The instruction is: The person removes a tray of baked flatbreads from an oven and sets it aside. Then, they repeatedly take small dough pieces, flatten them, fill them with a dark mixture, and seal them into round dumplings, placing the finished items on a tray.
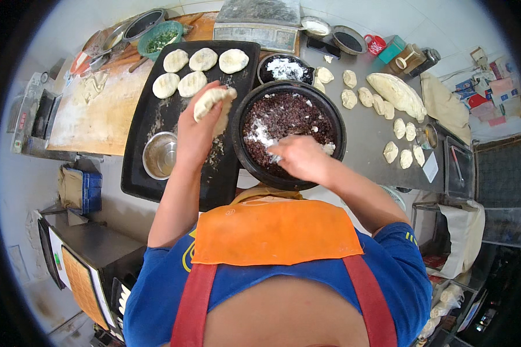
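Observation:
My left hand (196, 130) is raised above the right side of a black baking tray (182, 117). It holds a piece of flattened dough (209, 103), cupped between fingers and thumb. My right hand (303, 157) reaches into a round dark bowl (339, 130) of crumbly dark-red filling (282, 110) with white powder scattered over it. Its fingers are bent down at the filling and blurred; whether something is in them is hidden. Several flat round dough cakes (203, 59) lie in two rows at the tray's far end. A metal bowl (160, 155) stands at its near left.
Dough pieces (366, 97) and a long dough lump (395, 93) rest on the grey worktop to the right. Behind are a small bowl of white powder (285, 68), a scale (256, 37) and a phone (323, 47). A green bowl of chopped greens (160, 40) stands back left.

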Tool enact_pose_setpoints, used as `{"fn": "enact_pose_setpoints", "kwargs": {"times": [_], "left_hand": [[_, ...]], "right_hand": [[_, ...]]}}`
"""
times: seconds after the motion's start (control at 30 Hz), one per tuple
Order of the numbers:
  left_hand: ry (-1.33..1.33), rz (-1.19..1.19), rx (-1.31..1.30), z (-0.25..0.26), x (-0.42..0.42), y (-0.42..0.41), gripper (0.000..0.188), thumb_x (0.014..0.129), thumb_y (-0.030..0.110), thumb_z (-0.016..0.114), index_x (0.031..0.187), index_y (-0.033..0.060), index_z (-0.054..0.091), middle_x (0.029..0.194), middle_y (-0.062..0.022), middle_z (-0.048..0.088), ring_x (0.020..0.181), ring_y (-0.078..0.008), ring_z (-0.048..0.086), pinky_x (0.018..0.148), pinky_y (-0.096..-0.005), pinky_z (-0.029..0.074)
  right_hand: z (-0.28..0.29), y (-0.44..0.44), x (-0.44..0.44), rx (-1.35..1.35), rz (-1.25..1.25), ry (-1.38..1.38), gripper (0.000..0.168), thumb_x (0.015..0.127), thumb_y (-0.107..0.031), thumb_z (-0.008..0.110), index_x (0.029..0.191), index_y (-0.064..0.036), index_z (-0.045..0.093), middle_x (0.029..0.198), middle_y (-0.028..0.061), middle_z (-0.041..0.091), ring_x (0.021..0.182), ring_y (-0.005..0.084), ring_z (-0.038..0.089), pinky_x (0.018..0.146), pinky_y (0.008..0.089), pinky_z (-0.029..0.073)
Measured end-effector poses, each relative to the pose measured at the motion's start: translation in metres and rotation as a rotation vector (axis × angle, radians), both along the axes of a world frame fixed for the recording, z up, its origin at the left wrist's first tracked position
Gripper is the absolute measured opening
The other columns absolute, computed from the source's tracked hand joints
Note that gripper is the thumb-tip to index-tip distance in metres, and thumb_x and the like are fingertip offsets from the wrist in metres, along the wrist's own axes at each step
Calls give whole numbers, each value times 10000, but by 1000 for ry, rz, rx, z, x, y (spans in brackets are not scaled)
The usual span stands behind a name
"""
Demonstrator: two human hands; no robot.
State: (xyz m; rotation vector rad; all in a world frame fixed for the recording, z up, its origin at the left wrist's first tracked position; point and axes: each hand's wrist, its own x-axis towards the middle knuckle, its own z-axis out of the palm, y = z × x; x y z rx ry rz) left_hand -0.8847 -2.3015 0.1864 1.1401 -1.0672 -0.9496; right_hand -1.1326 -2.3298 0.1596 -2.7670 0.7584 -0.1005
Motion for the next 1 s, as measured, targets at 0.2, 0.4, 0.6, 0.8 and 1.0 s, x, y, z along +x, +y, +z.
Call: {"fn": "enact_pose_setpoints", "kwargs": {"times": [0.2,0.4,0.6,0.8,1.0], "left_hand": [[65,162,148,-19,12,13,300,959,116,619,1240,13,613,1078,-74,689,961,-209,672,877,-302,511],[997,26,371,-42,22,17,355,986,257,602,1232,3,585,1198,-133,668,1053,-280,672,936,-445,536],[1017,30,404,-62,33,25,365,941,120,559,1270,-40,560,1235,-176,648,1117,-318,644,981,-458,515],[971,56,429,-65,38,20,365,943,118,530,1277,-25,561,1247,-171,649,1127,-320,644,977,-506,513],[970,34,450,-65,31,12,352,938,106,535,1252,-52,565,1216,-181,654,1091,-321,655,959,-468,526]], "right_hand": [[-34,-25,-9,-291,-43,-354,72,781,-110,610,751,-49,588,792,111,606,800,289,627,667,407,552],[-1,-75,-28,-169,-198,-102,132,794,-136,585,810,-22,649,795,172,683,757,373,667,688,469,543],[27,-16,-36,585,-581,-461,97,853,-99,657,873,-13,696,689,66,677,554,104,602,508,244,480],[-15,21,1,1041,-836,-651,204,887,-169,714,817,22,694,678,48,666,569,88,609,491,237,478],[-66,3,22,472,-732,-685,159,870,-161,724,821,-10,724,592,93,653,484,130,553,498,313,468]]}}
